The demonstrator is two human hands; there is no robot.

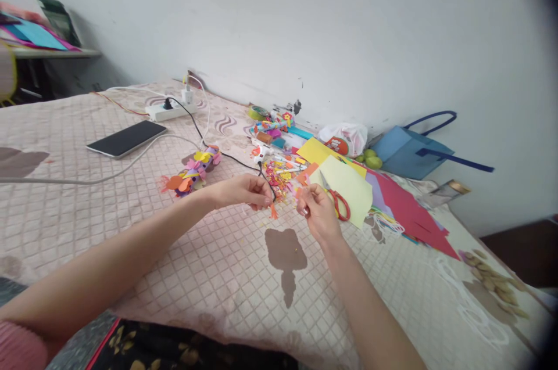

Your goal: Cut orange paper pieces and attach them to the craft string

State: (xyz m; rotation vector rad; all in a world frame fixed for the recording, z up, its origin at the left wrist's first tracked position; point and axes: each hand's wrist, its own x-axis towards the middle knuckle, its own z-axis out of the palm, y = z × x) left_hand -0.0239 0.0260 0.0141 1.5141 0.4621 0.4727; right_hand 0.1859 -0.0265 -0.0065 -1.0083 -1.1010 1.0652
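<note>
My left hand [250, 191] is closed in a pinch over the middle of the bed, with a small orange fringed paper piece [274, 212] hanging from its fingertips. A short gap away, my right hand [317, 210] pinches a small orange-pink paper piece [299, 192]. Scissors with red handles [343, 207] lie just beyond my right hand on a pale yellow sheet [354, 187]. Behind my left forearm rests a tube-shaped craft [198, 168] covered in colourful paper flowers, with orange fringe at one end. Paper scraps [279, 178] are scattered behind both hands.
A white glue gun [261, 153] with a black cord stands behind the scraps. Left lie a dark tablet [127, 139] and a white power strip [170, 110]. Red paper [405, 213], white string [387, 225] and a blue bag [412, 152] are right.
</note>
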